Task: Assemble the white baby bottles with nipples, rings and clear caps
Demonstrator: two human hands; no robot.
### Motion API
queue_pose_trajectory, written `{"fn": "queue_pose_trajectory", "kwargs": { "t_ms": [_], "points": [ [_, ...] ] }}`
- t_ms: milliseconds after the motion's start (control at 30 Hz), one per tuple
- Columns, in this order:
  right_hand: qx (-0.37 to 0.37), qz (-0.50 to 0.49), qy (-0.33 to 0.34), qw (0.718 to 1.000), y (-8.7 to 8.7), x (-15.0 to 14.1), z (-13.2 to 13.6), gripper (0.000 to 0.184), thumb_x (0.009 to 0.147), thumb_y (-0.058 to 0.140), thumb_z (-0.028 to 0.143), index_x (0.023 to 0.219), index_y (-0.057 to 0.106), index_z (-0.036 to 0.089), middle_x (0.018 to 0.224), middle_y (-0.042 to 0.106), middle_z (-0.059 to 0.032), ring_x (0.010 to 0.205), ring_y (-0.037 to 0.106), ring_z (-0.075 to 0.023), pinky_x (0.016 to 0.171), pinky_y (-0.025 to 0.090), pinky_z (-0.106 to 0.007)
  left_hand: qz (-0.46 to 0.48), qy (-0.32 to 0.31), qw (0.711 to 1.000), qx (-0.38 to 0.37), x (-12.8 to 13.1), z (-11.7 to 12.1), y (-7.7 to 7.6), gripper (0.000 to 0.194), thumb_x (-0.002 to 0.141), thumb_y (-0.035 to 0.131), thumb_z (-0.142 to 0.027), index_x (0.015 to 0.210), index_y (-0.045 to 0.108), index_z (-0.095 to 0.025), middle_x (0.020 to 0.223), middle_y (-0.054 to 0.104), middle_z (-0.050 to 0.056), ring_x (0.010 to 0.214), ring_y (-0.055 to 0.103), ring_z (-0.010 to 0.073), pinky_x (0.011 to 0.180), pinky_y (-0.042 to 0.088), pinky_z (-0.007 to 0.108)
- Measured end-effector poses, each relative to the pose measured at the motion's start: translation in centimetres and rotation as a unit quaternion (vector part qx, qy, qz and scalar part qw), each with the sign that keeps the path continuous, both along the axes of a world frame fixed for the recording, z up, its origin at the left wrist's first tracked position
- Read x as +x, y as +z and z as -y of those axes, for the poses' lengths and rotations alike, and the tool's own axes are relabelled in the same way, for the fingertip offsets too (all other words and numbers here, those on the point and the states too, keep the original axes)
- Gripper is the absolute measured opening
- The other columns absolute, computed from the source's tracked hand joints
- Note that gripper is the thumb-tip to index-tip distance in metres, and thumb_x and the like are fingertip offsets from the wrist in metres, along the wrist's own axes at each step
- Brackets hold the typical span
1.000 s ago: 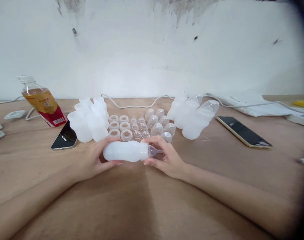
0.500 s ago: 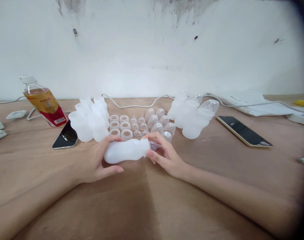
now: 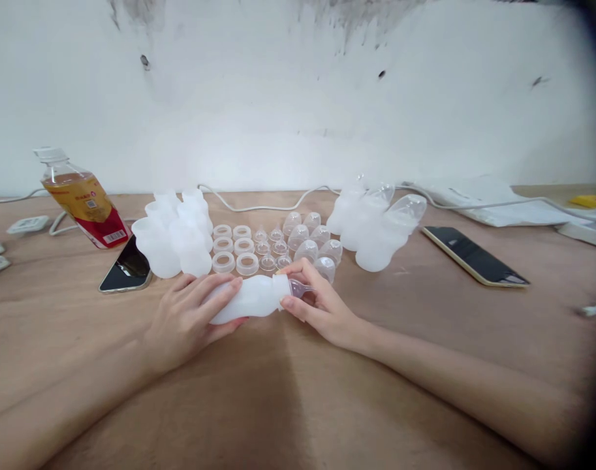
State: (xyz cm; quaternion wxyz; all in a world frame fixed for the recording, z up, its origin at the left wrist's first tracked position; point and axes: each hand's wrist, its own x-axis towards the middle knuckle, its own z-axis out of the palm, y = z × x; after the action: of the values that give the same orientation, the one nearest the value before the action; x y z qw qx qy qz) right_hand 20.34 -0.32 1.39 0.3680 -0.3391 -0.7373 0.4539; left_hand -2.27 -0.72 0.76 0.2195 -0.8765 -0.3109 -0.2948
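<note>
- Capped bottles (image 3: 376, 245) are standing at right, seemingly finished; open bottles (image 3: 173, 245), loose collars (image 3: 247, 268), loose nipples (image 3: 279, 247) and dome caps (image 3: 306, 251) are remaining.
- Left hand (image 3: 190, 316) is gripping the feeding bottle (image 3: 258, 297), right hand (image 3: 329, 312) its collar (image 3: 281, 287); a cap is lacking.
- Its long axis is running left-right before the loose collars, nipple (image 3: 298, 288) pointing right.

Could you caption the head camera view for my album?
Left hand grips a bottle, right hand its collar, near rows of rings, teats and caps.

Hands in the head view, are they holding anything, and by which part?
A white bottle: left hand around its base end, right hand at its collar.
</note>
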Motion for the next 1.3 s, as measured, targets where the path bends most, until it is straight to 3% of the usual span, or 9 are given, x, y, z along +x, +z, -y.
{"fn": "queue_pose_trajectory", "kwargs": {
  "t_ms": [233, 300, 467, 833, 967, 1067, 1133, 1233, 1300],
  "points": [
    [-0.020, -0.007, -0.009, 1.000, 0.2, -0.2, 0.2, 0.026, 0.079, 0.051, 0.040, 0.092, 0.038, 0.020, 0.081, 0.051, -0.0002, 0.063, 0.045, -0.0078, 0.052, 0.035, -0.020, -0.002, 0.002, 1.000, 0.020, 0.1, 0.1, 0.4, 0.036, 0.074, 0.060, -0.028, 0.105, 0.046, -0.018, 0.097, 0.064, 0.010, 0.081, 0.061, 0.0194, 0.063, 0.041, 0.030],
    [-0.046, -0.022, -0.014, 0.999, 0.0, -0.3, 0.1, 0.026, 0.080, 0.050, 0.041, 0.091, 0.038, 0.021, 0.073, 0.049, 0.0021, 0.057, 0.042, -0.0065, 0.049, 0.033, -0.019, 0.003, 0.006, 1.000, 0.014, 0.3, 0.1, 0.5, 0.035, 0.074, 0.060, -0.028, 0.104, 0.046, -0.017, 0.096, 0.064, 0.010, 0.080, 0.061, 0.0195, 0.062, 0.041, 0.030],
    [-0.105, -0.081, 0.026, 0.991, -0.8, -0.3, -0.3, 0.023, 0.086, 0.037, 0.044, 0.094, 0.035, 0.022, 0.051, 0.035, 0.0089, 0.043, 0.034, -0.0053, 0.042, 0.025, -0.019, 0.050, -0.003, 0.997, -0.063, 0.5, 0.0, 0.5, 0.036, 0.074, 0.057, -0.036, 0.103, 0.047, -0.017, 0.093, 0.065, 0.007, 0.074, 0.061, 0.0171, 0.061, 0.043, 0.027],
    [-0.108, -0.064, 0.005, 0.992, -0.9, -0.6, -0.5, 0.025, 0.088, 0.028, 0.045, 0.079, 0.031, 0.022, 0.053, 0.031, 0.0092, 0.038, 0.035, -0.0041, 0.036, 0.022, -0.017, 0.076, 0.000, 0.986, -0.148, 0.6, 0.0, 0.3, 0.032, 0.077, 0.051, -0.039, 0.103, 0.047, -0.019, 0.096, 0.064, 0.005, 0.078, 0.061, 0.0168, 0.067, 0.045, 0.027],
    [-0.025, 0.045, -0.039, 0.998, -0.2, -0.4, -0.5, 0.027, 0.090, 0.023, 0.040, 0.077, 0.035, 0.020, 0.047, 0.034, 0.0088, 0.039, 0.037, -0.0062, 0.041, 0.029, -0.019, 0.089, 0.014, 0.975, -0.202, 0.5, -0.1, 0.4, 0.031, 0.075, 0.052, -0.039, 0.100, 0.049, -0.021, 0.094, 0.064, 0.002, 0.075, 0.061, 0.0152, 0.065, 0.045, 0.025],
    [0.082, 0.178, -0.081, 0.977, 0.7, 0.0, -0.5, 0.026, 0.090, 0.027, 0.033, 0.079, 0.045, 0.018, 0.046, 0.040, 0.0069, 0.041, 0.039, -0.0072, 0.048, 0.032, -0.022, 0.092, 0.025, 0.976, -0.197, 0.5, -0.2, 0.3, 0.031, 0.074, 0.053, -0.039, 0.100, 0.050, -0.022, 0.092, 0.065, 0.002, 0.072, 0.061, 0.0145, 0.063, 0.045, 0.024],
    [0.107, 0.210, -0.081, 0.968, 1.3, 0.3, -0.6, 0.027, 0.090, 0.027, 0.030, 0.085, 0.050, 0.018, 0.045, 0.042, 0.0061, 0.043, 0.042, -0.0084, 0.051, 0.033, -0.022, 0.099, 0.030, 0.975, -0.199, 0.5, -0.1, 0.3, 0.032, 0.074, 0.053, -0.040, 0.100, 0.050, -0.022, 0.090, 0.065, 0.002, 0.070, 0.060, 0.0145, 0.062, 0.045, 0.024],
    [0.139, 0.232, -0.081, 0.959, 2.4, 1.0, -1.2, 0.026, 0.088, 0.032, 0.034, 0.101, 0.049, 0.018, 0.059, 0.056, 0.0025, 0.051, 0.050, -0.0102, 0.054, 0.037, -0.023, 0.109, 0.048, 0.969, -0.217, 0.5, 0.0, 0.5, 0.033, 0.073, 0.054, -0.041, 0.100, 0.051, -0.023, 0.086, 0.065, 0.001, 0.067, 0.060, 0.0148, 0.058, 0.044, 0.024],
    [0.197, 0.273, -0.129, 0.933, 3.5, 1.7, -1.7, 0.029, 0.086, 0.037, 0.036, 0.106, 0.047, 0.018, 0.075, 0.061, -0.0015, 0.058, 0.054, -0.0121, 0.056, 0.038, -0.024, 0.113, 0.078, 0.962, -0.236, 0.5, 0.1, 0.7, 0.032, 0.073, 0.054, -0.041, 0.100, 0.051, -0.024, 0.081, 0.065, 0.000, 0.063, 0.059, 0.0144, 0.055, 0.043, 0.024]
  ]
}}
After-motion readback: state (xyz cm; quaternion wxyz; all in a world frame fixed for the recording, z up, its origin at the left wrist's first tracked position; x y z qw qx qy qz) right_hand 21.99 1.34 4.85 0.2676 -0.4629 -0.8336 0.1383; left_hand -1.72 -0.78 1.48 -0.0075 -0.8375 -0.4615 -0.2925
